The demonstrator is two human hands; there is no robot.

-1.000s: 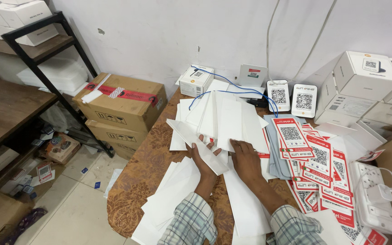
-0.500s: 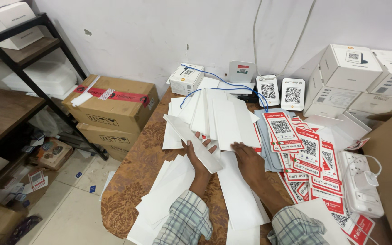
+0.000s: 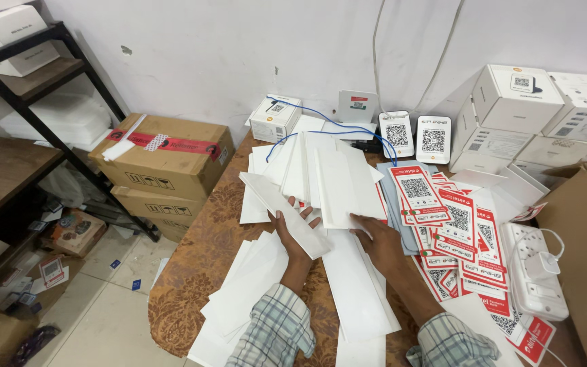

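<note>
- left hand [image 3: 292,228]: grasps one long white card strip [image 3: 283,212], thumb on top, fingers beneath; the strip runs from 10 o'clock to 4 o'clock across the palm and sits lifted off the table.
- right hand [image 3: 377,239]: lies flat, palm down, fingers spread, pressing the lower edge of the fanned white stack [image 3: 327,180] at 12 o'clock of the wrist; it grasps nothing.
- held strip location: centre of the patterned tabletop [image 3: 198,265], just left of the fanned stack and above the loose white sheets [image 3: 249,292] at 7 o'clock.
- handling advice: grip the strip near its middle so neither end droops; thin card is likely to bend if pinched at a corner.
- keep the flat hand's pressure even, so the fan does not slide toward the red-and-white code leaflets [image 3: 443,217] at 3 o'clock.
- watch the blue cable [image 3: 321,129] at 12 o'clock; a snag could drag the top sheets.
- the white power strip [image 3: 531,272] lies well apart, at 4 o'clock.
</note>
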